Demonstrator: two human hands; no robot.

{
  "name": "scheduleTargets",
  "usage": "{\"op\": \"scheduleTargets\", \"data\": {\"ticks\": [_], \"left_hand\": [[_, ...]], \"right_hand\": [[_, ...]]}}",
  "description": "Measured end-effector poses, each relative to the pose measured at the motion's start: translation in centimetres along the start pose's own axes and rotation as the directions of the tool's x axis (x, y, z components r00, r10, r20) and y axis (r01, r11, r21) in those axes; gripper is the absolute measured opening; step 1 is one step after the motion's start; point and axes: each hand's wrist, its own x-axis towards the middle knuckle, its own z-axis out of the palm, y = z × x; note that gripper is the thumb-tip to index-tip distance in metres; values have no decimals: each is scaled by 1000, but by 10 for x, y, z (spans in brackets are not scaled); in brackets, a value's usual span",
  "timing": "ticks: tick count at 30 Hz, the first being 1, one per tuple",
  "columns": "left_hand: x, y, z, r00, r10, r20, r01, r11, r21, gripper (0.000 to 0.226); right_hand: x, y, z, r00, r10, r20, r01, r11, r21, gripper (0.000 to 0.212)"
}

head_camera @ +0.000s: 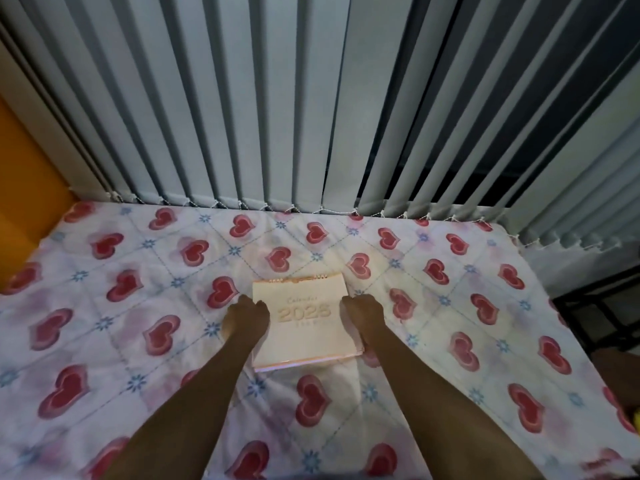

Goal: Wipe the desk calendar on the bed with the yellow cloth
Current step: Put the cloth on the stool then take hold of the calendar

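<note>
A pale pink desk calendar (304, 327) with a spiral top and "2026" on its cover lies flat on the heart-patterned bed sheet (121, 306). My left hand (246, 315) rests on its left edge, fingers curled over the side. My right hand (363, 313) grips the right edge the same way. A small patch of yellow (636, 422) shows at the far right edge of the frame; I cannot tell whether it is the cloth.
Grey vertical blinds (277, 116) hang along the far side of the bed. An orange wall (24, 188) borders the left. A dark frame (599, 313) stands beyond the bed's right edge.
</note>
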Motion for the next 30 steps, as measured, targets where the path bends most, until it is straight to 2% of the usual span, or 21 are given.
{"op": "scheduleTargets", "data": {"ticks": [5,8,13,18,23,27,30], "left_hand": [[7,3,-9,999,10,41,-5,992,-123,49],[6,20,-21,999,53,-4,-52,977,-209,57],[0,64,-47,971,214,-103,-237,911,-338,57],[-7,92,-60,919,359,-162,-393,809,-437,50],[-11,84,-38,916,397,-63,-357,733,-579,39],[-16,72,-17,921,389,-9,-295,683,-668,26],[-21,68,-6,921,388,-48,-307,642,-703,25]], "right_hand": [[-1,-6,-10,1000,16,-8,-15,991,130,44],[-2,-17,-23,999,-20,-31,27,972,234,43],[4,-43,-60,990,-103,-92,127,940,316,51],[6,-55,-85,954,-232,-193,295,843,449,48],[8,-28,-82,947,-255,-195,321,782,535,37],[13,0,-73,967,-223,-118,249,756,606,39],[15,13,-72,968,-234,-90,237,736,635,50]]}}
